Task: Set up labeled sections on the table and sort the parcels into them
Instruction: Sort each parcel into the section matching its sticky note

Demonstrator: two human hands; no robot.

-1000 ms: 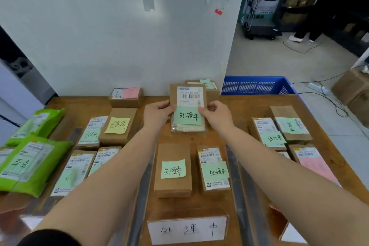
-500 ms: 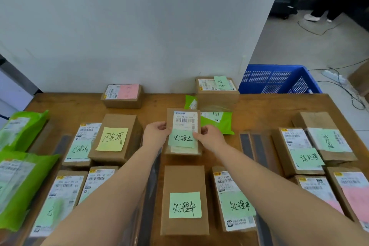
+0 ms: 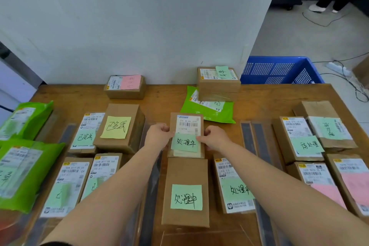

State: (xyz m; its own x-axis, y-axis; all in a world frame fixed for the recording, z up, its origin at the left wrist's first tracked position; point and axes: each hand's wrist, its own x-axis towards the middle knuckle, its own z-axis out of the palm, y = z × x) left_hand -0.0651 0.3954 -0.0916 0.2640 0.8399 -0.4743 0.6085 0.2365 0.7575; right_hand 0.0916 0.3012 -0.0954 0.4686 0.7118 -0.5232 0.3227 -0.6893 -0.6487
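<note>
Wooden table (image 3: 259, 98) was crowded with labelled parcels | small flat parcel (image 3: 186, 124) was pinched at both side edges by left hand (image 3: 157, 138) and right hand (image 3: 216, 139) | judged light, stiff; edges suited gripping

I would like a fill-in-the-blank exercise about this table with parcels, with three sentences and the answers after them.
1. Both the left hand and the right hand hold the small parcel, which carries a ____ sticky note.
2. The box left of it carries a ____ note.
3. Behind the table stands a ____ crate.

Missing words: green; yellow; blue
</note>
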